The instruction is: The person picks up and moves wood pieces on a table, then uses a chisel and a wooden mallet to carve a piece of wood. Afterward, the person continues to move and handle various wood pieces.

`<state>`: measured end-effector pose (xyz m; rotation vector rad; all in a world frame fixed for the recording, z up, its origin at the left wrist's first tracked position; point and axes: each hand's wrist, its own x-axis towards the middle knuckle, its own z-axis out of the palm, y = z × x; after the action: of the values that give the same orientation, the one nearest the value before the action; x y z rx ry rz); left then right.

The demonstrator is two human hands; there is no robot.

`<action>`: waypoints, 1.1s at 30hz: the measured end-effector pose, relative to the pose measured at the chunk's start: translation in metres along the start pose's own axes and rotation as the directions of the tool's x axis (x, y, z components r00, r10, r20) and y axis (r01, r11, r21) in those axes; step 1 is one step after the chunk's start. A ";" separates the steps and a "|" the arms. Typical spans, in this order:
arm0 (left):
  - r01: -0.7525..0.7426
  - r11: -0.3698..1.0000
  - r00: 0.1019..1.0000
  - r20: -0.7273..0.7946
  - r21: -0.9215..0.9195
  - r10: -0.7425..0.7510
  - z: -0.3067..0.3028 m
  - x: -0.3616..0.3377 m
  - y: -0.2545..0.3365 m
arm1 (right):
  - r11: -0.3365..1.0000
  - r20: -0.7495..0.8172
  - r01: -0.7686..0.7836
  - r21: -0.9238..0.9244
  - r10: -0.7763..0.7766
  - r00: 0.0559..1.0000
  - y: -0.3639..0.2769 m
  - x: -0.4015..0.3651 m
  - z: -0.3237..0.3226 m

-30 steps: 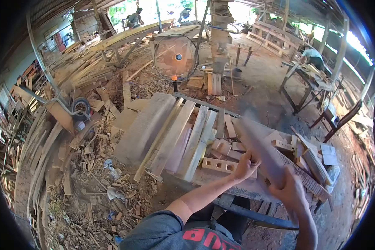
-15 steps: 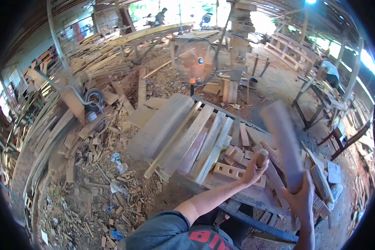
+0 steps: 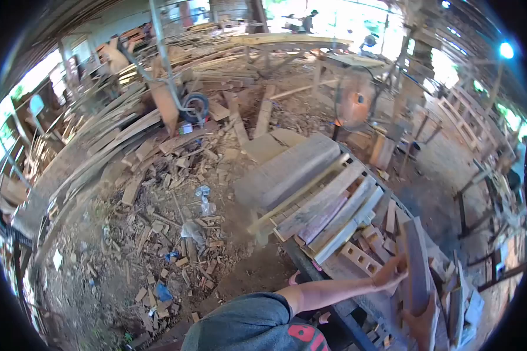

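Observation:
A thick wooden board [image 3: 417,266] stands nearly upright on the right side of the bench. My right hand [image 3: 423,322] grips it near its lower end. My left hand [image 3: 390,272] is closed beside the board's left edge; its fingertips and whatever they hold are partly hidden there. Just left of that hand lies a wooden block with square holes [image 3: 359,257]. Long wooden slats [image 3: 319,202] rest side by side across the bench, next to a wide, thick plank [image 3: 290,169].
Offcuts and wood scraps [image 3: 181,234] cover the ground at left. A fan [image 3: 355,102] stands beyond the bench, and a wheelbarrow [image 3: 165,105] at the far left. More boards [image 3: 459,304] lean at right. A person [image 3: 309,22] is in the background.
The view has swung left and down, so the bench appears farther right. My right hand has brought the board lower. The rounded wooden end in my left hand no longer shows.

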<state>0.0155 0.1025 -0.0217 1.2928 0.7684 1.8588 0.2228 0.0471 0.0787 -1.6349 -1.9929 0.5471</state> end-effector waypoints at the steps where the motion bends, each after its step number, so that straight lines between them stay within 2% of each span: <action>1: -0.020 0.989 0.999 -0.039 -0.143 0.015 0.009 -0.002 0.001 | 0.988 0.050 0.150 -0.027 -0.149 0.988 0.014 -0.010 0.004; 2: 0.329 0.808 0.942 0.104 -0.490 -0.320 -0.001 -0.009 -0.033 | 0.981 0.005 0.132 0.142 -0.134 0.991 0.012 -0.014 0.004; 3: 0.472 0.879 0.882 0.026 -0.073 -0.471 -0.008 -0.008 0.004 | 0.950 -0.053 0.105 0.294 -0.094 0.994 0.002 -0.010 -0.003; 4: 0.481 0.869 0.875 0.008 -0.119 -0.483 -0.012 -0.010 -0.046 | 0.991 -0.058 0.002 0.135 0.006 0.998 -0.012 -0.015 -0.016; 5: 0.634 0.680 0.762 0.152 -0.369 -0.629 -0.020 -0.011 -0.088 | 0.974 -0.020 -0.040 0.223 0.046 0.999 -0.011 -0.019 -0.019; 6: 0.564 0.681 0.792 0.073 -0.468 -0.606 -0.027 -0.001 -0.043 | 0.969 -0.091 -0.031 0.246 0.055 0.994 -0.016 -0.024 -0.017; 8: 0.366 0.884 0.895 -0.151 -0.291 -0.420 -0.045 0.012 -0.047 | 0.990 -0.120 -0.126 0.059 0.132 0.984 -0.032 -0.036 -0.024; 9: 0.184 0.887 0.910 -0.268 -0.424 -0.317 -0.030 0.025 0.008 | 0.981 -0.137 -0.186 0.050 0.191 0.972 -0.033 -0.041 -0.024; 11: 0.193 0.883 0.918 -0.239 -0.428 -0.317 -0.030 0.028 0.008 | 0.994 -0.153 -0.097 0.045 0.103 0.983 -0.032 -0.047 -0.024; 15: 0.297 0.911 0.931 -0.124 -0.287 -0.342 -0.026 0.020 0.014 | 0.982 -0.097 -0.186 0.026 0.188 0.977 -0.031 -0.056 -0.028; 17: 0.291 0.940 0.944 -0.109 -0.178 -0.313 -0.025 0.017 0.011 | 0.982 -0.118 -0.136 0.127 0.151 0.981 -0.027 -0.056 -0.024; 18: 0.303 0.937 0.942 -0.098 -0.174 -0.322 -0.023 0.017 0.011 | 0.975 -0.096 -0.158 0.154 0.174 0.980 -0.026 -0.056 -0.023; 23: 0.259 0.965 0.965 -0.044 0.027 -0.258 -0.006 0.021 0.021 | 0.983 -0.045 -0.150 0.106 0.155 0.987 -0.027 -0.046 -0.029; 25: 0.298 0.951 0.955 -0.042 0.086 -0.295 0.005 0.025 0.029 | 0.984 -0.023 -0.134 0.121 0.137 0.990 -0.030 -0.037 -0.037; 27: 0.333 0.932 0.943 -0.041 0.145 -0.330 0.009 0.027 0.025 | 0.995 -0.086 -0.003 0.104 0.012 0.996 -0.039 -0.026 -0.052; 29: 0.208 0.942 0.970 0.066 0.265 -0.233 0.007 0.029 0.009 | 0.988 -0.139 0.023 0.153 -0.001 0.990 -0.054 -0.021 -0.070; 31: 0.210 0.921 0.970 0.052 0.327 -0.239 0.013 0.030 0.001 | 0.979 -0.192 0.050 0.196 -0.011 0.981 -0.061 -0.015 -0.075; 33: 0.213 0.897 0.968 0.038 0.387 -0.246 0.018 0.030 -0.004 | 0.953 -0.320 0.259 0.155 -0.200 0.926 -0.065 -0.009 -0.072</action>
<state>0.0269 0.1312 -0.0038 1.4363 1.2251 1.4992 0.2177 0.0245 0.1734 -1.2599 -1.8094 0.3654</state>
